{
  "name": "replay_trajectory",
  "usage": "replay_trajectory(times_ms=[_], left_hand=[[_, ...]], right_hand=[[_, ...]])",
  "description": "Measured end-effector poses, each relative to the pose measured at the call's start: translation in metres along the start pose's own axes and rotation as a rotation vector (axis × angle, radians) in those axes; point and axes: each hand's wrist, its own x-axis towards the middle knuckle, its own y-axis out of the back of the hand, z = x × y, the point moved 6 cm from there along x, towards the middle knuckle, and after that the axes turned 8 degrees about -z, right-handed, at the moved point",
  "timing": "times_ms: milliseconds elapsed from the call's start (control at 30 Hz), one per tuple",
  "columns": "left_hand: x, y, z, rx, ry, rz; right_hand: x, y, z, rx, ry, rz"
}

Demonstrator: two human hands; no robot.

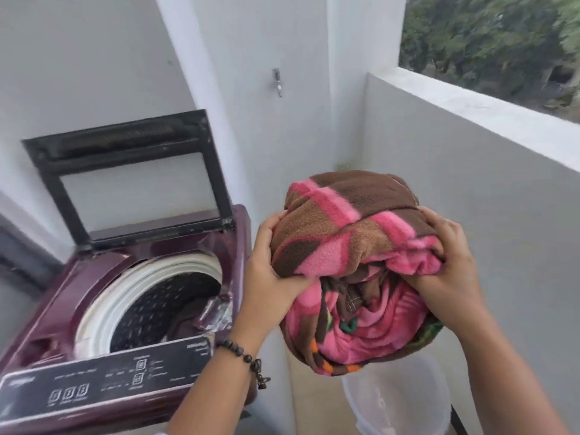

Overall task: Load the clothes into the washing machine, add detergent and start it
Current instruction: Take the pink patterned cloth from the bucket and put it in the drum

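I hold the bundled pink-and-brown fleece blanket (354,271) right of centre, above a pale bucket (405,403) at the bottom of the frame. My left hand (270,271) grips its left side and my right hand (445,268) has its fingers (439,246) dug into the folds on the right. The washing machine (78,309) sits at lower left, lid (125,177) raised, drum (163,306) open. I judge I should swing the bundle left over the drum, keep it compact, and lower it in without snagging the rim.
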Motion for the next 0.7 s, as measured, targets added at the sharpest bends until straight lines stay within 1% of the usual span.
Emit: replay_trajectory(times_ms=[200,300,433,600,700], left_hand=[[-0.018,0.058,-0.013,0.007,0.033,0.132],[-0.020,0.093,-0.024,0.002,0.039,0.159],[-0.015,0.144,-0.039,-0.002,0.040,0.168],[-0.009,0.235,-0.059,0.034,0.041,0.201],[-0.013,0.293,-0.085,0.037,0.070,0.242]], right_hand=[[0.027,-0.065,-0.012,0.002,0.067,-0.124],[0.038,-0.101,-0.019,0.013,0.074,-0.164],[0.054,-0.154,-0.033,0.011,0.076,-0.171],[0.070,-0.242,-0.062,0.032,0.056,-0.197],[0.076,-0.306,-0.071,0.045,0.047,-0.243]])
